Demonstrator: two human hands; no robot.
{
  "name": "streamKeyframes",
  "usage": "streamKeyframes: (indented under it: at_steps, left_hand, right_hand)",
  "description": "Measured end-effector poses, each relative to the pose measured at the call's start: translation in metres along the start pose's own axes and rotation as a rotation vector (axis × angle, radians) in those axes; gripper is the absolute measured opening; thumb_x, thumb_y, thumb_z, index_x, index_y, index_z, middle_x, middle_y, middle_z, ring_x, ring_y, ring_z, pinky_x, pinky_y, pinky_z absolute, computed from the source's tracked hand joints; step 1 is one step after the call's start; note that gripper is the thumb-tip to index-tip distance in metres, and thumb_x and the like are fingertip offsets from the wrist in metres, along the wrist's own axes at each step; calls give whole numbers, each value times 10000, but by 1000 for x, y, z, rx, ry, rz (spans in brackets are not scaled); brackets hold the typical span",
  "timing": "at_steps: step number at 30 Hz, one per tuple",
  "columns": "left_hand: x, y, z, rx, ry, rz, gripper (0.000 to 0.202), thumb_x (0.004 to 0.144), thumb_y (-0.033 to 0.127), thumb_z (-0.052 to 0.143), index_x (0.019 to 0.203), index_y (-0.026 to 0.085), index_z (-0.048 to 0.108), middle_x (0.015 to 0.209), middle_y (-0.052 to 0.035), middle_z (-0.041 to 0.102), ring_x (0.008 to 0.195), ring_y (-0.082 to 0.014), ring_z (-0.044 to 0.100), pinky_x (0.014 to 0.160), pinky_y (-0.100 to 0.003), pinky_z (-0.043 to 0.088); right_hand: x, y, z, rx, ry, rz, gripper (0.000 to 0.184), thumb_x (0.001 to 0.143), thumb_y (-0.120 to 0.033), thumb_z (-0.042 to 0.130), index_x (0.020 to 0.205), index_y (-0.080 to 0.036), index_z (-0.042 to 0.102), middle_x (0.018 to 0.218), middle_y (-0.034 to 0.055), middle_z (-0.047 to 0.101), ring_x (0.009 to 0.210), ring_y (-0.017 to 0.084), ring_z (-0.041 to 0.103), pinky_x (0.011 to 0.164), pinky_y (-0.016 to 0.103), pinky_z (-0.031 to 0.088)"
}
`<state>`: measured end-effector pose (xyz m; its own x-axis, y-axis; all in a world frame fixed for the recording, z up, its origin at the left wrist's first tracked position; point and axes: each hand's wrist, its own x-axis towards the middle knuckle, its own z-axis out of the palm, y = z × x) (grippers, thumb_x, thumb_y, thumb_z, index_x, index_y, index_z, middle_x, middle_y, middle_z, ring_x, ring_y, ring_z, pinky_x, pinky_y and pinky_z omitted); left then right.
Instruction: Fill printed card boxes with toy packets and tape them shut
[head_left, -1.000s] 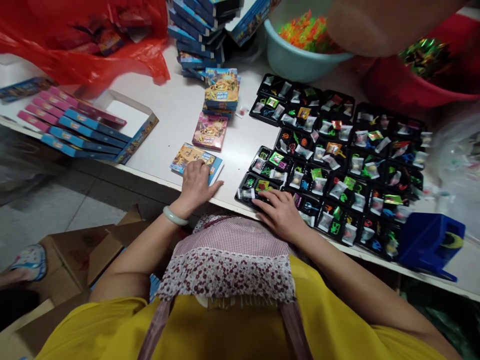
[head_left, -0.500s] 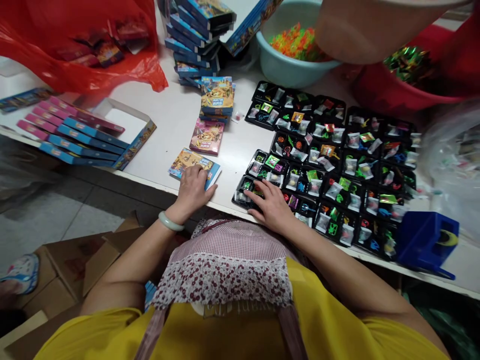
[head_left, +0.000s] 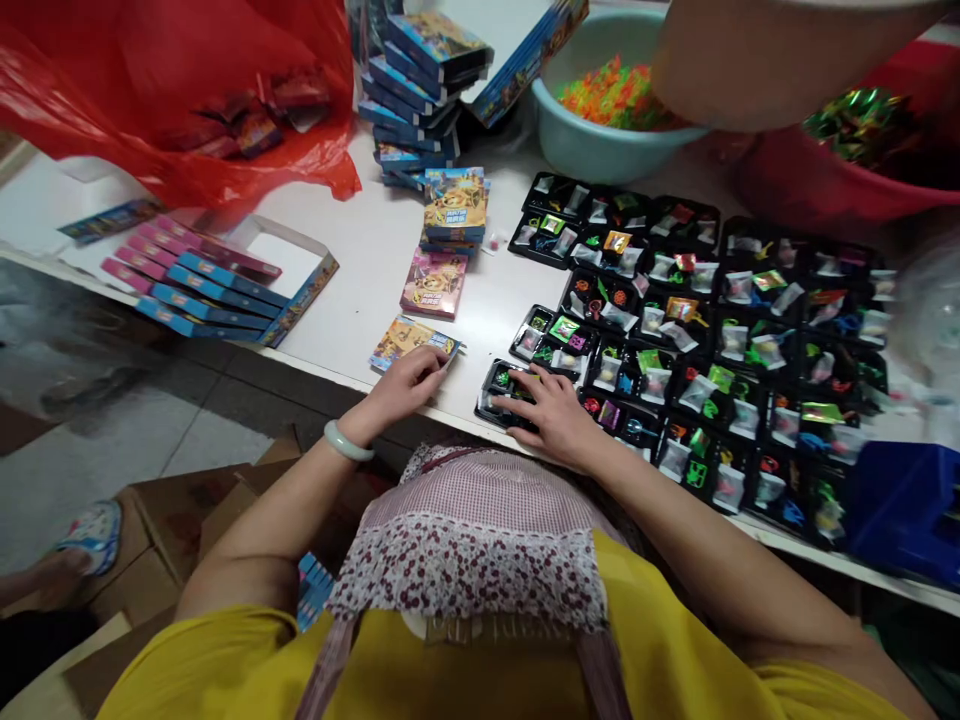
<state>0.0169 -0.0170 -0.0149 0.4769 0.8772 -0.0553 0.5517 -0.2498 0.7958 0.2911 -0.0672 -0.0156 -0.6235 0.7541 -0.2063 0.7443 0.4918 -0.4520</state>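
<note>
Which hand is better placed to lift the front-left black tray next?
Probably the right hand: its spread fingers lie over that black tray. The left hand is off to the tray's left, at the near corner of a printed box.

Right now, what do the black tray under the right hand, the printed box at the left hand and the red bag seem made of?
Black tray: probably thin molded plastic, glossy; its rims catch highlights.
Printed box: likely cardboard, smooth; straight edges, flat printed faces; any coating is unclear.
Red bag: apparently plastic film, shiny; its loose folds catch light.
</note>
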Motion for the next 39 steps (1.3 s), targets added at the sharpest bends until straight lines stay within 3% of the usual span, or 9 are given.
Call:
streamKeyframes:
  at_steps: [6, 10, 14, 23, 28, 32, 39]
  left_hand:
    - [4, -1, -5, -186, 81, -93, 228, 851, 304, 553, 669, 174, 513, 998, -87, 682, 915, -177, 622, 820, -345, 501]
    - [6, 1, -10, -262, 30, -123, 215, 835, 300, 581, 668, 172, 541, 1052, -98, 680, 963, -188, 629, 879, -368, 497]
    - [7, 0, -10, -315, -15, -122, 212, 823, 304, 596, 662, 175, 545, 1032, -90, 685, 965, -188, 630, 892, -370, 494]
    - [8, -7, 10, -321, 88, -126, 221, 819, 298, 585, 651, 169, 520, 1001, -88, 687, 912, -177, 624, 835, -343, 492]
    - [8, -9, 6, -311, 4, -140, 236, 810, 313, 582, 636, 169, 514, 951, -75, 692, 840, -166, 615, 789, -323, 487]
    - [9, -6, 5, -371, 29, -193, 233, 800, 312, 593, 631, 169, 521, 991, -80, 700, 900, -182, 630, 833, -336, 486]
    - [10, -8, 16, -358, 73, -165, 201, 797, 295, 582, 645, 171, 535, 970, -73, 695, 887, -182, 631, 811, -335, 485]
  right_hand:
    - [12, -4, -2, 110, 141, -69, 436, 835, -345, 629, 1269, -324, 611, 1446, 89, 445, 1322, 340, 374, 1029, 525, 349]
    - [28, -10, -6, 173, 187, -140, 451, 821, -327, 643, 1271, -320, 610, 1441, 84, 448, 1316, 312, 388, 1061, 511, 340]
    - [40, -13, -3, 153, 182, -114, 455, 810, -319, 661, 1262, -311, 617, 1420, 97, 465, 1287, 313, 414, 1049, 520, 356]
    - [54, -23, 15, 91, 186, -14, 457, 828, -359, 647, 1279, -291, 616, 1406, 122, 479, 1262, 379, 413, 1007, 557, 374]
    - [55, -23, 15, 121, 190, -16, 416, 842, -384, 630, 1245, -282, 641, 1425, 118, 460, 1273, 354, 417, 1035, 537, 358]
    - [58, -30, 18, 95, 168, 16, 429, 847, -385, 621, 1262, -279, 627, 1412, 119, 472, 1292, 383, 391, 1025, 566, 356]
    - [66, -41, 17, 112, 83, 49, 408, 845, -332, 644, 1244, -246, 632, 1432, 137, 448, 1363, 412, 318, 1076, 632, 275]
